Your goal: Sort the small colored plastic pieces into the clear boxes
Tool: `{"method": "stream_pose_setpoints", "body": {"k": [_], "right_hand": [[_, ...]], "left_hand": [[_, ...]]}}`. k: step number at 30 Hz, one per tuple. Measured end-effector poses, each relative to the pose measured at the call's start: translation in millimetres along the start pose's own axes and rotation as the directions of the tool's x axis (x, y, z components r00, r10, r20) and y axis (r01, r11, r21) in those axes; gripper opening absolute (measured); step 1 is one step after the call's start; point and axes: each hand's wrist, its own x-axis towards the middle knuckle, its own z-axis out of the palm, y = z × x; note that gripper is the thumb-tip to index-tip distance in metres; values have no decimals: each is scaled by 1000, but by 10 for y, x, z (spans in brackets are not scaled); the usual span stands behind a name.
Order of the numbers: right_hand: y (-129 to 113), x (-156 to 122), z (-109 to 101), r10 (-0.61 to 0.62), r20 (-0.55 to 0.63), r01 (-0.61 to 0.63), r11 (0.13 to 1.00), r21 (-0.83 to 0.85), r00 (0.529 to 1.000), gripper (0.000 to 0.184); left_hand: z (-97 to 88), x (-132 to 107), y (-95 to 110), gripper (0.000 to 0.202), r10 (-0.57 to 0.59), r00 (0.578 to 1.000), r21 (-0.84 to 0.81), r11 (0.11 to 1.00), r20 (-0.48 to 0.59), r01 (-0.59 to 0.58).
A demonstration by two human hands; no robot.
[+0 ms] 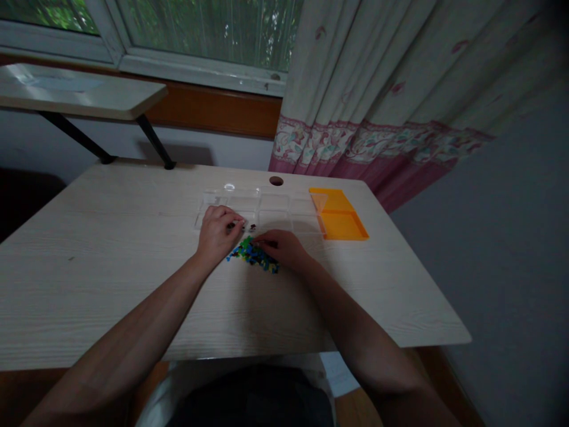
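Note:
A small heap of tiny plastic pieces (255, 255), mostly green, blue, yellow and dark, lies on the table in front of me. Behind it stands a clear divided box (274, 201) with several compartments. My left hand (217, 228) is over the box's front left part, thumb and fingertips pinched together; whatever they hold is too small to make out. A few dark pieces (252, 227) show in the compartment beside those fingertips. From the right, my right hand (284, 246) reaches to the heap's far edge with its fingers closed in a pinch, their contents unclear.
An orange two-part tray (342, 216) lies at the box's right end. The pale wooden table (111, 261) has a round cable hole (276, 181) near its back edge. A raised shelf (89, 95) on dark legs stands at the back left. A curtain (338, 107) hangs behind.

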Motion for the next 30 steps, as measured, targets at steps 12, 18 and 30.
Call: {"method": "stream_pose_setpoints", "body": {"k": [12,18,30], "right_hand": [[-35,-2,19,1,5,-1,998,-69,1000,28],[-74,-12,37,-20,27,24,985,-173,999,29],[-162,-15,32,45,1,-44,977,-208,999,28]], "left_hand": [[1,4,4,17,18,1000,13,1000,-13,-18],[-8,2,10,16,10,1000,11,1000,4,-10],[11,-2,-6,18,17,1000,-7,1000,-1,-17]]}}
